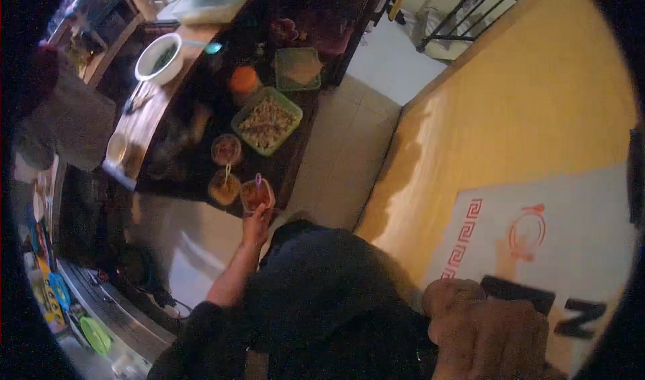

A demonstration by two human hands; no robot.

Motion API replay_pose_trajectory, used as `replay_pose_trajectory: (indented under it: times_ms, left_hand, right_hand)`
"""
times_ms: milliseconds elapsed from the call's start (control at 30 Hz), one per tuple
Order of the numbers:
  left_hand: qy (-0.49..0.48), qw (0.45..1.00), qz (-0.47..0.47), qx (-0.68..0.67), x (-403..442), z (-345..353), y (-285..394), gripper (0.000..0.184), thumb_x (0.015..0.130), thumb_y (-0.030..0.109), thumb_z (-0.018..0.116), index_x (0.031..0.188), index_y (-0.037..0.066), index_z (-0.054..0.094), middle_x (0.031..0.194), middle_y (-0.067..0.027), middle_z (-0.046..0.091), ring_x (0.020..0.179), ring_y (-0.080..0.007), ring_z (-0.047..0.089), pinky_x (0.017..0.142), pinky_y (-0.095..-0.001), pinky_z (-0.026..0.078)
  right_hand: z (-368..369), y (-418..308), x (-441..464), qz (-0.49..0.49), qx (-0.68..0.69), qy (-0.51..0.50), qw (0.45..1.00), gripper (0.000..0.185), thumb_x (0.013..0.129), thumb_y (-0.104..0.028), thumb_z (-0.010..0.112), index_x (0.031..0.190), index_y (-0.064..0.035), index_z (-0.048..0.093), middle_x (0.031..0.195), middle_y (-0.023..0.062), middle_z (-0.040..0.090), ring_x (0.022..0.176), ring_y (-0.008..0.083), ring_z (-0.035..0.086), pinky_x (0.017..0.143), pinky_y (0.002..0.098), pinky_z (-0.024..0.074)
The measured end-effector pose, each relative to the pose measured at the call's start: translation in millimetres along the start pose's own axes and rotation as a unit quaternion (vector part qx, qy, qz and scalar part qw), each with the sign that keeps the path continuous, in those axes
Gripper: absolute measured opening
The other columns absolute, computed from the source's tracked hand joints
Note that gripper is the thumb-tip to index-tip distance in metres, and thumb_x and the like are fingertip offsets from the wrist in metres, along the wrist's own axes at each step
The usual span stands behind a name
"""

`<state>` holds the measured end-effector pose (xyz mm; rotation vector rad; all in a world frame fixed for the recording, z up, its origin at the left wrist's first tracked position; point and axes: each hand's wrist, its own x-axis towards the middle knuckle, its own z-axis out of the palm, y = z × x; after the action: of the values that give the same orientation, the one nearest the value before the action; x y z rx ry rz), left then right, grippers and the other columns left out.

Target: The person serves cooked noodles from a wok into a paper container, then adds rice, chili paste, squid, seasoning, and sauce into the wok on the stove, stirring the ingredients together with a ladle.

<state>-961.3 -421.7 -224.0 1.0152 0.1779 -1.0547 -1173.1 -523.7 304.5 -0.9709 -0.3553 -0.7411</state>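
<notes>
My left hand point(255, 225) grips the near edge of a small clear container of red sauce point(257, 195), which has a purple spoon point(259, 178) standing in it. Beside it is a tub of orange-brown food point(224, 188) with a pale yellow-green spoon, and behind that a round tub point(226, 149) of reddish-brown food. A green-rimmed tray of chopped food point(267, 121) lies just beyond. Close to the camera at lower right, my right hand point(487, 326) has its fingers curled in. What it holds, if anything, is hidden.
On the dark table are an orange-lidded jar point(244, 79) and a green container point(297, 69). A white bowl of greens point(160, 59) and a teal spoon point(212, 47) are on the raised ledge. A yellow wall point(497, 124) with a printed white sign point(537, 205) borders my right side.
</notes>
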Motion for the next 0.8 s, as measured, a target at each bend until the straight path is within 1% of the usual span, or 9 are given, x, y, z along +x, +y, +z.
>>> replay_pose_trajectory:
  times_ms: [67, 133, 267, 333, 467, 500, 600, 733, 800]
  left_hand:
    - [0.103, 0.993, 0.008, 0.054, 14, -10, -7, 0.041, 0.088, 0.027, 0.063, 0.120, 0.006, 0.047, 0.108, -0.0085, 0.059, 0.089, -0.0241, 0.061, 0.078, -0.0360, 0.050]
    - [0.073, 0.941, 0.072, 0.321, 17, -33, -18, 0.043, 0.089, 0.038, 0.058, 0.116, 0.005, 0.050, 0.108, -0.0084, 0.059, 0.091, -0.0249, 0.059, 0.079, -0.0389, 0.048]
    - [0.145, 0.938, -0.255, 0.185, -7, 79, 53, 0.055, 0.091, 0.051, 0.049, 0.117, 0.003, 0.051, 0.110, -0.0116, 0.059, 0.096, -0.0277, 0.057, 0.084, -0.0412, 0.045]
    - [0.126, 0.946, -0.273, 0.120, -25, 83, 57, 0.053, 0.092, 0.047, 0.048, 0.119, 0.002, 0.053, 0.112, -0.0133, 0.060, 0.098, -0.0279, 0.057, 0.088, -0.0392, 0.043]
    - [-0.256, 0.671, -0.243, 0.652, 13, 54, 75, 0.049, 0.094, 0.037, 0.046, 0.129, 0.003, 0.048, 0.118, -0.0149, 0.058, 0.105, -0.0290, 0.055, 0.094, -0.0372, 0.039]
    - [-0.217, 0.753, -0.263, 0.563, 26, 69, 69, 0.050, 0.094, 0.036, 0.045, 0.132, 0.003, 0.044, 0.118, -0.0152, 0.058, 0.106, -0.0296, 0.055, 0.094, -0.0376, 0.039]
    - [-0.317, 0.563, -0.330, 0.688, 122, 186, 102, 0.057, 0.094, 0.035, 0.045, 0.139, 0.003, 0.033, 0.132, -0.0152, 0.049, 0.123, -0.0275, 0.044, 0.103, -0.0377, 0.032]
    - [-0.347, 0.608, -0.277, 0.658, 191, 357, 122, 0.057, 0.093, 0.032, 0.046, 0.139, 0.002, 0.034, 0.136, -0.0146, 0.045, 0.125, -0.0274, 0.042, 0.105, -0.0377, 0.031]
    - [-0.370, 0.628, -0.230, 0.644, 213, 437, 128, 0.057, 0.092, 0.031, 0.046, 0.139, 0.001, 0.035, 0.138, -0.0143, 0.043, 0.126, -0.0273, 0.041, 0.106, -0.0377, 0.031]
  right_hand:
    - [-36, -11, 15, 0.001, 0.011, -0.001, 1.000, 0.030, 0.090, -0.023, 0.055, 0.064, -0.0082, 0.055, 0.054, 0.0014, 0.050, 0.049, 0.0169, 0.053, 0.068, 0.0395, 0.0507]
    - [-80, -23, 37, 0.004, 0.026, -0.007, 1.000, 0.030, 0.090, -0.023, 0.055, 0.064, -0.0084, 0.055, 0.055, 0.0018, 0.051, 0.052, 0.0172, 0.055, 0.072, 0.0413, 0.0511]
    - [-159, -47, 93, 0.010, 0.040, -0.016, 0.999, 0.030, 0.090, -0.022, 0.055, 0.063, -0.0086, 0.055, 0.058, 0.0025, 0.052, 0.057, 0.0178, 0.058, 0.081, 0.0447, 0.0518]
    - [-194, -66, 120, 0.020, 0.043, -0.020, 0.999, 0.030, 0.089, -0.021, 0.055, 0.063, -0.0088, 0.056, 0.060, 0.0029, 0.053, 0.060, 0.0181, 0.060, 0.085, 0.0464, 0.0522]
    - [-283, -110, 145, 0.075, 0.052, -0.048, 0.995, 0.035, 0.092, -0.021, 0.053, 0.059, -0.0087, 0.055, 0.057, 0.0037, 0.052, 0.057, 0.0192, 0.060, 0.087, 0.0487, 0.0527]
    - [-307, -116, 150, 0.054, 0.031, -0.051, 0.997, 0.033, 0.092, -0.021, 0.053, 0.061, -0.0094, 0.055, 0.057, 0.0044, 0.053, 0.058, 0.0197, 0.061, 0.086, 0.0496, 0.0523]
    - [-382, -129, 190, -0.051, -0.078, -0.046, 0.995, 0.043, 0.094, -0.035, 0.045, 0.061, -0.0101, 0.056, 0.055, 0.0065, 0.053, 0.053, 0.0188, 0.055, 0.077, 0.0470, 0.0517]
    - [-526, -159, 214, -0.207, -0.223, 0.056, 0.951, 0.069, 0.086, -0.069, 0.037, 0.071, -0.0065, 0.063, 0.054, 0.0028, 0.052, 0.050, 0.0168, 0.047, 0.060, 0.0422, 0.0448]
    - [-627, -185, 219, -0.222, -0.308, 0.154, 0.912, 0.074, 0.088, -0.068, 0.031, 0.065, -0.0026, 0.057, 0.057, 0.0048, 0.053, 0.052, 0.0177, 0.047, 0.058, 0.0400, 0.0425]
